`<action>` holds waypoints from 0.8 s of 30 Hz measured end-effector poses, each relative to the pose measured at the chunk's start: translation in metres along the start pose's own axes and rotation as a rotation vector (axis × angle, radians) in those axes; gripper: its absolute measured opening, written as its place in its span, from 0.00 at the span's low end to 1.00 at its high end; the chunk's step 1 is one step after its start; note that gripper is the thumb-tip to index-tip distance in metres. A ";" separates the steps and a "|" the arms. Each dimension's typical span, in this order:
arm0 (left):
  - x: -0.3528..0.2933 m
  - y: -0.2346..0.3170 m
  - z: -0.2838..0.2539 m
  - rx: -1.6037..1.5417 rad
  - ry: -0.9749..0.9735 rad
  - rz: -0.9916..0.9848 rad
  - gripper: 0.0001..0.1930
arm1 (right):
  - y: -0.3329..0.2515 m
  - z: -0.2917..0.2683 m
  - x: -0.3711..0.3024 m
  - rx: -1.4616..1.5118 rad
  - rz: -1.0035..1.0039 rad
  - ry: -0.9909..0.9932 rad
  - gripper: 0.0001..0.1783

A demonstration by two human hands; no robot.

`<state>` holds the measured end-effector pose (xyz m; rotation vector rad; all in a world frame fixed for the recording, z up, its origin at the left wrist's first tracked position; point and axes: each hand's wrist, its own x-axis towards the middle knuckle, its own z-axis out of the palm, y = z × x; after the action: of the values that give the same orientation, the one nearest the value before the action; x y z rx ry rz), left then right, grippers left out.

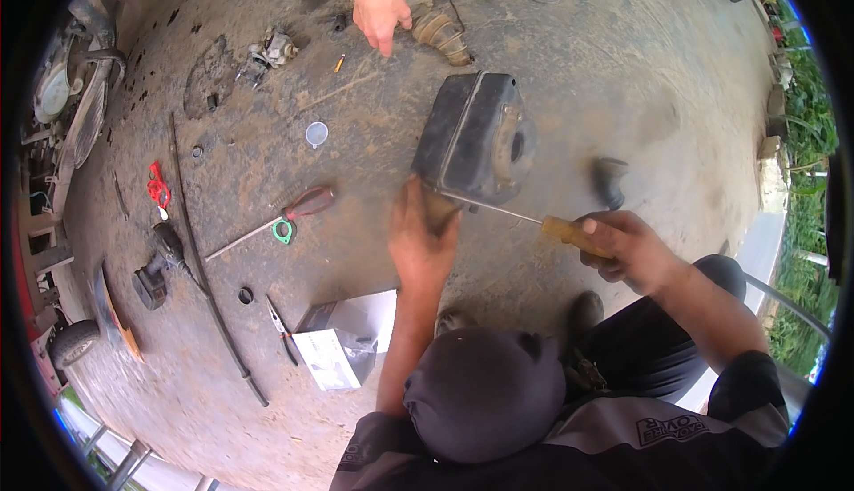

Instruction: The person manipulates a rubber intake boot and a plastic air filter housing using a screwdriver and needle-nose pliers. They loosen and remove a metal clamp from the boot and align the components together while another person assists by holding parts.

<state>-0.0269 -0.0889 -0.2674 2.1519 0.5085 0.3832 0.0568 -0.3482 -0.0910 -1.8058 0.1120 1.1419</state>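
A black box-shaped housing (467,135) with a seam around it and a round opening in its right side stands tilted on the ground ahead of me. My left hand (424,235) grips its near lower corner, thumb and fingers apart around it. My right hand (623,244) is closed around the yellowish handle of a screwdriver (569,233). The screwdriver's thin shaft runs left to the housing's near edge, close to my left fingers. Its tip is hard to make out there. Another person's hand (381,18) reaches in from the far side, above a ribbed hose (439,37).
A black elbow pipe (610,181) lies to the right. On the left are a red-handled screwdriver (310,202), a green gasket (283,230), a long dark rod (213,295), pliers (281,326) and an opened white carton (342,349). A greasy metal part (274,49) sits farther off.
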 end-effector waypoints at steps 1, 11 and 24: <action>0.001 0.000 0.000 0.001 -0.002 -0.001 0.44 | -0.004 -0.003 0.000 0.076 0.061 -0.022 0.27; 0.000 -0.006 0.005 -0.063 0.025 0.008 0.44 | 0.021 0.009 0.007 -0.810 -0.864 0.252 0.26; -0.001 0.002 0.007 -0.019 0.027 -0.004 0.43 | 0.006 0.003 0.001 -1.034 -0.807 0.230 0.23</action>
<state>-0.0247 -0.0951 -0.2698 2.1298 0.5229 0.4139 0.0524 -0.3491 -0.0957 -2.4685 -1.1624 0.3679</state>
